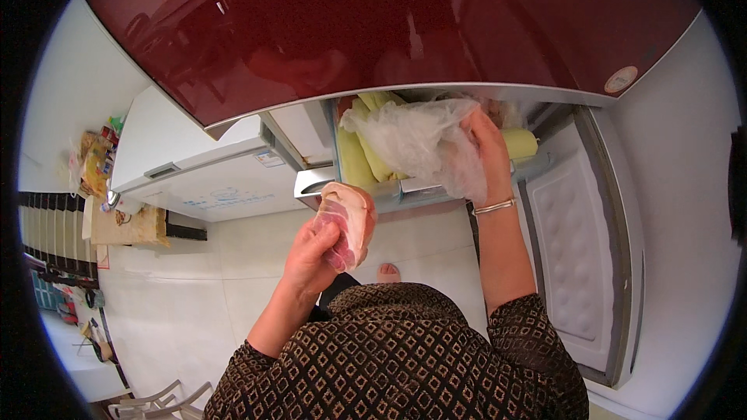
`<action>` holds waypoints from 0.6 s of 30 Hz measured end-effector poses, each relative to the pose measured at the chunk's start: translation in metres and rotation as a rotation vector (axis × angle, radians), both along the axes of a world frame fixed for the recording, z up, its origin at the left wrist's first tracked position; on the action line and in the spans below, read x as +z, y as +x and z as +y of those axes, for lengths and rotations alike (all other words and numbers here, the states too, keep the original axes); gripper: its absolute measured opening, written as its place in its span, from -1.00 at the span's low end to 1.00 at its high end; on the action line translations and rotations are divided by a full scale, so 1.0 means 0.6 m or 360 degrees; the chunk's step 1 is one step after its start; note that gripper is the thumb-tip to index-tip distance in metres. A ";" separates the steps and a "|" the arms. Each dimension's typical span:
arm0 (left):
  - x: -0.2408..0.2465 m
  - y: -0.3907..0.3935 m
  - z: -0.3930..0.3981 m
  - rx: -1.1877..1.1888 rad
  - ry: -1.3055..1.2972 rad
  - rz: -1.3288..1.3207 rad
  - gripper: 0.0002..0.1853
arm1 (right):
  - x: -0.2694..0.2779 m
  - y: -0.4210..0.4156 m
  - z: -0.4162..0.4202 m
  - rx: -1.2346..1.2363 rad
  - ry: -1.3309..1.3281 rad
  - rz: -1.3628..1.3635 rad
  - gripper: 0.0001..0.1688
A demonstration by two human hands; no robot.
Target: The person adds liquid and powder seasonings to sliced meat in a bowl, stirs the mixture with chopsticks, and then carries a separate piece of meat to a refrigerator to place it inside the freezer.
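My left hand (312, 254) grips a thick piece of raw meat (350, 224) with a pale layer of skin and fat, in front of the refrigerator. A crumpled translucent plastic bag (417, 140) is in my right hand (487, 149), which wears a bracelet (494, 206) at the wrist. The bag hangs over a pulled-out refrigerator drawer (385, 193). Inside the drawer lie long pale-green vegetables (353, 154), and another rounded pale-green one (520, 143) shows to the right of my right hand. The bag hides part of the drawer's contents.
A glossy dark red refrigerator door (350, 23) spans the top, above the drawer. Its lower door (566, 245) stands open at the right. A white chest freezer (204, 157) is at the left, near a wooden table (128, 224) with several items. A chair (163, 402) stands lower left.
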State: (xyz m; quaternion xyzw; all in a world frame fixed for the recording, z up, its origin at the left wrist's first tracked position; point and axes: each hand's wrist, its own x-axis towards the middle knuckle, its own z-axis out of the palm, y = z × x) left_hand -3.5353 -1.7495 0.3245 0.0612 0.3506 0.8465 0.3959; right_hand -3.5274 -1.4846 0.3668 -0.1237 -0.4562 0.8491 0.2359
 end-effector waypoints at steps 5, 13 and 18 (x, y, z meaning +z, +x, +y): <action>0.041 -0.010 0.032 -0.0150 0.0182 0.0050 -0.36 | 0.019 0.004 -0.023 -0.0052 0.0054 -0.0171 -0.80; 0.072 -0.044 0.077 -0.0231 0.0196 -0.0088 -0.40 | 0.006 -0.008 -0.036 0.0258 0.0858 -0.0116 -0.63; 0.064 -0.066 0.090 -0.0131 0.0100 -0.0053 -0.51 | 0.011 -0.011 -0.043 0.0241 0.0465 -0.0211 -0.93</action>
